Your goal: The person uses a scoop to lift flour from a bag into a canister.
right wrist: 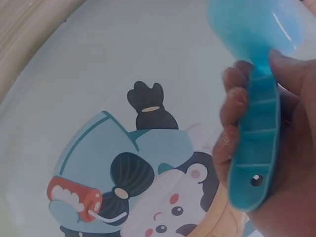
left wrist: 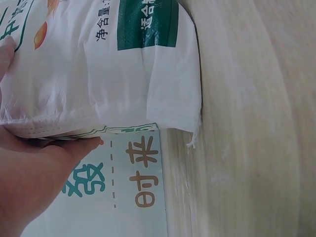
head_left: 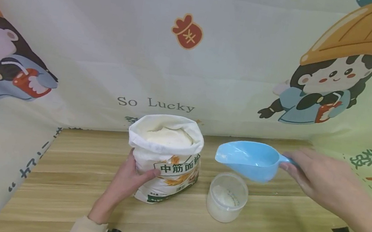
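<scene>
An open white bag of flour (head_left: 166, 156) stands on the table with its rim folded out and pale flour showing inside. My left hand (head_left: 135, 176) grips its left side, the thumb across the printed front. In the left wrist view, the fingers reach along the side of the bag (left wrist: 98, 84). A blue scoop (head_left: 254, 160) is held by its handle in my right hand (head_left: 322, 181), above a clear round tub (head_left: 227, 198). Some white powder lies in the tub. The right wrist view shows fingers wrapped round the ribbed scoop handle (right wrist: 256, 133). The scoop looks empty.
The wooden tabletop (head_left: 67, 182) runs under the bag and tub. A pale cloth printed with cartoon figures (head_left: 111, 43) stands as a wall behind and at both sides. Dark straps sit at both cuffs.
</scene>
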A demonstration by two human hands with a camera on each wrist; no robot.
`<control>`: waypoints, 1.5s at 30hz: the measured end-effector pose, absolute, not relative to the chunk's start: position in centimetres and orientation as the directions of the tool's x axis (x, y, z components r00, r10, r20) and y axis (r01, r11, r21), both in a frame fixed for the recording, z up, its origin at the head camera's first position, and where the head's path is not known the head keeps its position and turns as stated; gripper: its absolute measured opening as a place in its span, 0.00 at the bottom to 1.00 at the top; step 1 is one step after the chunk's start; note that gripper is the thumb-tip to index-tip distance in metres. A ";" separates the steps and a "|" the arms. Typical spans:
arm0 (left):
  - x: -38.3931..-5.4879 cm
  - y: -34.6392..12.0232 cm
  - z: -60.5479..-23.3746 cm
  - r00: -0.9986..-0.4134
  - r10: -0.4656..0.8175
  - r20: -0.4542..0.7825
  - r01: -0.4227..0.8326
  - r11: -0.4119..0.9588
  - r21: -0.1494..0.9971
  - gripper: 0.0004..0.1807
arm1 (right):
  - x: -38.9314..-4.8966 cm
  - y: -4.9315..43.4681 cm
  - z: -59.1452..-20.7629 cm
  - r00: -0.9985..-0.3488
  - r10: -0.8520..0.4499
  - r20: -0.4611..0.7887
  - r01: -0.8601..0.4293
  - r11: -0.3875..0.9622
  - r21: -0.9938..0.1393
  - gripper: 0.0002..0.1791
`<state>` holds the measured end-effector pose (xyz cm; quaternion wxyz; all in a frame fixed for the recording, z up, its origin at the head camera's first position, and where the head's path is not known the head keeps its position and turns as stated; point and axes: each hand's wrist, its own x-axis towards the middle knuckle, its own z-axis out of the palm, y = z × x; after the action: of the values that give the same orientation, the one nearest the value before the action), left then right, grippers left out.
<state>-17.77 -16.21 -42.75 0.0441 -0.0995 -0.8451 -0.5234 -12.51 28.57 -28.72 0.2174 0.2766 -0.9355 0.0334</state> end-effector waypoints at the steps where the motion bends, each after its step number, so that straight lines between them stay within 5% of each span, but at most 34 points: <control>1: -17.8 -16.2 -42.7 -0.977 0.121 0.177 0.212 0.430 0.877 0.52 | -12.5 28.4 -28.7 -0.737 -0.503 0.451 -0.537 0.842 0.061 0.10; 5: -17.7 -16.2 -42.7 -0.976 0.125 0.180 0.216 0.417 0.883 0.51 | -12.9 27.6 -28.7 -0.676 -0.506 0.536 -0.571 0.819 0.054 0.12; 11: -17.7 -16.0 -42.6 -0.976 0.126 0.178 0.214 0.404 0.889 0.49 | -13.7 25.9 -28.6 -0.607 -0.504 0.615 -0.599 0.798 0.063 0.37; 21: -17.6 -15.9 -42.5 -0.978 0.121 0.168 0.203 0.419 0.885 0.49 | -14.5 23.2 -27.5 -0.612 -0.505 0.609 -0.591 0.803 0.073 0.41; 29: -17.7 -15.9 -42.5 -0.978 0.127 0.166 0.205 0.419 0.885 0.49 | -15.3 20.6 -25.6 -0.660 -0.527 0.536 -0.557 0.821 0.122 0.09; 45: -17.8 -15.9 -42.4 -0.974 0.137 0.179 0.221 0.426 0.877 0.45 | -16.6 15.4 -22.4 -0.757 -0.556 0.344 -0.525 0.830 0.187 0.17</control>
<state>-17.76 -15.93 -42.40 0.0401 -0.1060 -0.8433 -0.5253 -16.60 15.40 -22.38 0.1960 0.2885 -0.9364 -0.0397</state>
